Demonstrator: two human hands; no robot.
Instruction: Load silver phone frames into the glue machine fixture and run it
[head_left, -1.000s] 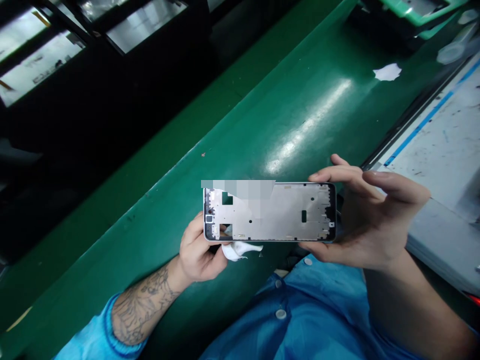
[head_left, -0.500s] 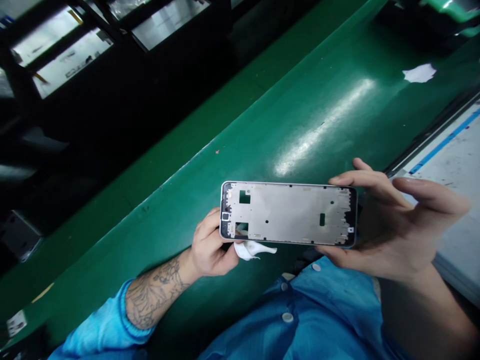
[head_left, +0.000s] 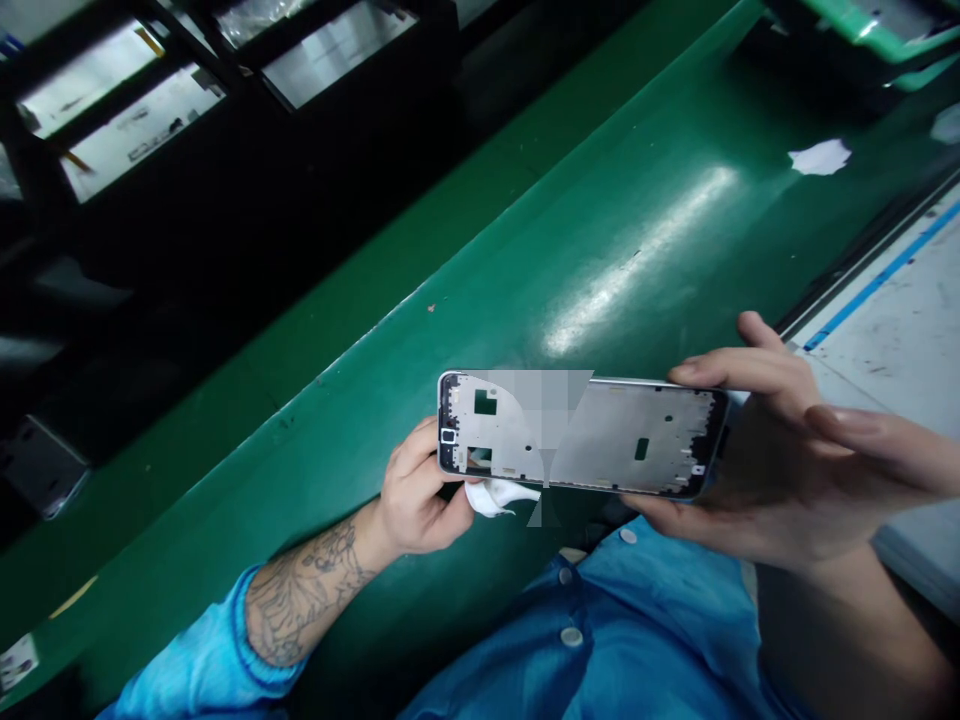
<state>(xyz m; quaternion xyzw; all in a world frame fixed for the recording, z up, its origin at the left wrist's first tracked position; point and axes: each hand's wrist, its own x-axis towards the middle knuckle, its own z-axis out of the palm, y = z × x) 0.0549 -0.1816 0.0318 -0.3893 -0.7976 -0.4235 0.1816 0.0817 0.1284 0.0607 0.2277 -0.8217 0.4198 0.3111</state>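
Observation:
A silvery phone frame [head_left: 592, 440] with a dark rim and several small cut-outs is held up over the green surface, its flat inner face toward me. My right hand [head_left: 787, 450] grips its right end between the fingers on the upper edge and the thumb on the lower edge. At the left end, my left hand [head_left: 424, 495] is closed on a crumpled white cloth [head_left: 495, 497] just under the frame's lower corner. Some of its fingers are hidden behind the frame. A grey, blocky patch in the picture covers part of the frame's middle.
The green table [head_left: 480, 300] runs diagonally beneath my hands. A white scrap [head_left: 821, 157] lies at upper right, near a green-edged container [head_left: 870, 40]. Another metal plate [head_left: 45, 468] sits at far left. Dark racks with lit trays [head_left: 139, 125] stand at upper left.
The phone frame's right end has dropped slightly and shifted right with my right hand, so it tilts more. My left hand still holds the cloth at the left end.

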